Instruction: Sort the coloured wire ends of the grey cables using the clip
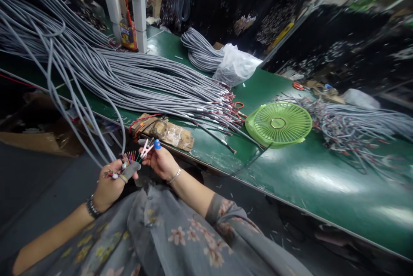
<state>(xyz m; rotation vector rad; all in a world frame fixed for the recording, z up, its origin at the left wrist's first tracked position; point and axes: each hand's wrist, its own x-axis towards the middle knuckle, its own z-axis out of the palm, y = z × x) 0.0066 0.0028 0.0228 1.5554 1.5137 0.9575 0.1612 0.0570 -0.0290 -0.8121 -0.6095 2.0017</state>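
My left hand (pixel 112 183) is closed around the ends of several grey cables (pixel 106 157). Thin coloured wires (pixel 130 156) fan out of its grip, and a grey cover sits on the thumb. Just right of it, my right hand (pixel 163 164) pinches a small pale-pink crossed piece (pixel 146 150), whose exact kind I cannot make out. This piece is held at the tips of the coloured wires; whether it touches them is too small to tell. One fingertip of the right hand wears a blue cover (pixel 157 144).
A large bundle of grey cables (pixel 155 78) spreads across the green table (pixel 274 185). A taped wooden block (pixel 174 135) lies at the near edge. Further right are a green fan (pixel 279 123) with its cord, more cables (pixel 355 121) and orange-handled scissors (pixel 298 86).
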